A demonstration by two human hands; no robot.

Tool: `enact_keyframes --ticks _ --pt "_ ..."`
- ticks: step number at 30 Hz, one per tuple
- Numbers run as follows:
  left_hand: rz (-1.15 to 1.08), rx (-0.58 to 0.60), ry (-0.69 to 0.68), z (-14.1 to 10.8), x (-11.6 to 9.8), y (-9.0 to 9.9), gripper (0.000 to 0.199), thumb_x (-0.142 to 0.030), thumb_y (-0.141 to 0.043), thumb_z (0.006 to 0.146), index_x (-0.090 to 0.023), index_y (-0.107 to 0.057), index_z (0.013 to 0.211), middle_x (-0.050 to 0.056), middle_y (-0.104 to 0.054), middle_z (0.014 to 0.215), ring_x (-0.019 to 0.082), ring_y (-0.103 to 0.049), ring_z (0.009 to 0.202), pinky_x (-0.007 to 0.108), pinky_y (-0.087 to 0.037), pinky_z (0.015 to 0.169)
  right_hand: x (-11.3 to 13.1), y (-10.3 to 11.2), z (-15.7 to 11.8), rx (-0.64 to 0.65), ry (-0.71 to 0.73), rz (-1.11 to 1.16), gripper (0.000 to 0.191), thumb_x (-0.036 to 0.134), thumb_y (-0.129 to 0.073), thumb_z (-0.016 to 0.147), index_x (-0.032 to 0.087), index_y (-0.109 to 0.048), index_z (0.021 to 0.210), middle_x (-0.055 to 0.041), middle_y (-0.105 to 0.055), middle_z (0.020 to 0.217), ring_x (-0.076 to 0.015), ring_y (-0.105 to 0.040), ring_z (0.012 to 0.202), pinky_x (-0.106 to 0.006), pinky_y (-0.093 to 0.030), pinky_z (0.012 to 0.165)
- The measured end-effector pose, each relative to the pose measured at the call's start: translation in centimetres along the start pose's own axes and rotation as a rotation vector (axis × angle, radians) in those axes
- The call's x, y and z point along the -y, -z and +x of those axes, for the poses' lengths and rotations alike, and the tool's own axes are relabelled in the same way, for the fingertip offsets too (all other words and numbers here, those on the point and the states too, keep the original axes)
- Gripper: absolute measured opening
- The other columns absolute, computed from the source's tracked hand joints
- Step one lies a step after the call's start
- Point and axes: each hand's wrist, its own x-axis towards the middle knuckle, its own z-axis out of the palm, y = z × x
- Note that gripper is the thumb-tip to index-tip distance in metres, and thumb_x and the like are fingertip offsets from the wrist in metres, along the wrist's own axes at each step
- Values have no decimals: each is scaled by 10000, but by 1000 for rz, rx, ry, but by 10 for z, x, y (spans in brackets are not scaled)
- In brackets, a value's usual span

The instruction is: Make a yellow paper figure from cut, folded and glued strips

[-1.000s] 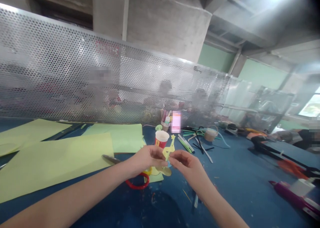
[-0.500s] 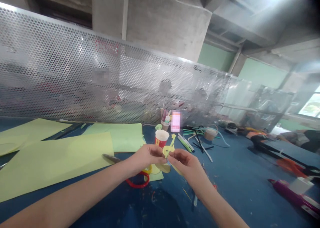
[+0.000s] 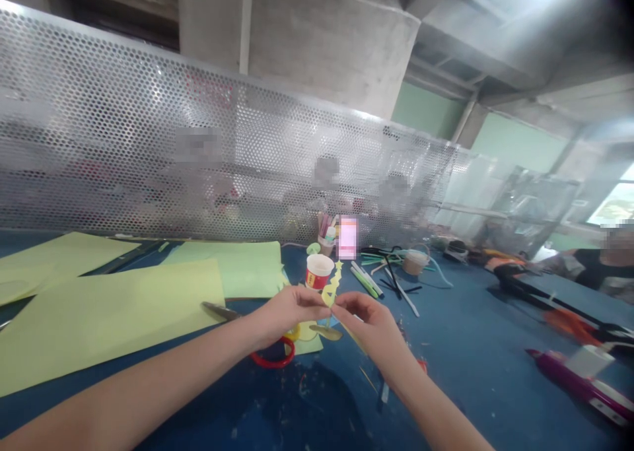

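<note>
A small yellow-green paper piece [image 3: 329, 295] with a wavy strip and a star-like tip stands up between my two hands. My left hand [image 3: 297, 311] pinches it from the left, and my right hand [image 3: 364, 313] pinches it from the right, fingertips nearly touching. Below the fingers hangs a flat round paper disc [image 3: 327, 333]. Just behind is a red and white paper cup [image 3: 318, 271]. Scissors with red and yellow handles [image 3: 272, 362] lie under my left wrist.
Large yellow-green sheets [image 3: 123, 306] cover the left of the blue table [image 3: 446, 372]. Markers [image 3: 366, 281], pipe cleaners [image 3: 396, 282] and a lit phone [image 3: 347, 238] lie behind. A purple glue gun [image 3: 579, 385] is at right. A person [image 3: 604, 263] sits far right.
The paper piece has turned, so its wavy strip now stands more upright and the disc below looks flatter. Both hands stay almost in place. A person has come into view at far right.
</note>
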Motion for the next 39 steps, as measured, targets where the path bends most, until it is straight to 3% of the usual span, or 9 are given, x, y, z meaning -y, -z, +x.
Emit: enact_keyframes --ticks 12,18,22,28,39 --pt "58 36 2 0 1 1 212 -313 -715 668 -137 -705 785 28 -668 753 128 -561 702 244 -386 696 1 -4 0 -22 -28 16 225 371 -669 661 164 -613 728 -12 -609 688 -143 -527 620 -258 -413 596" --pt "-121 -126 62 2 -7 1 246 -261 -761 601 -140 -661 790 43 -675 746 154 -613 742 299 -426 774 3 -4 -1 -18 -4 3 196 355 -657 668 173 -604 713 -4 -588 668 -143 -507 615 -256 -402 578" --pt "-206 -86 83 3 -12 1 257 -370 -687 698 -123 -656 760 79 -683 741 159 -633 729 306 -445 771 6 -3 -1 -11 -5 -11 173 336 -644 685 173 -597 717 -8 -576 681 -146 -502 625 -257 -392 571" --pt "-139 -109 92 -1 -14 2 276 -341 -738 651 -106 -668 776 87 -697 712 138 -634 665 283 -458 734 9 -2 -3 17 -9 -18 165 321 -651 686 171 -595 724 -6 -563 683 -147 -494 629 -255 -384 570" --pt "-219 -149 104 0 -11 -1 255 -308 -764 618 -98 -677 732 86 -698 687 175 -660 696 324 -462 780 9 -3 -2 23 -95 82 222 382 -664 682 178 -603 748 3 -557 689 -134 -485 609 -248 -384 551"
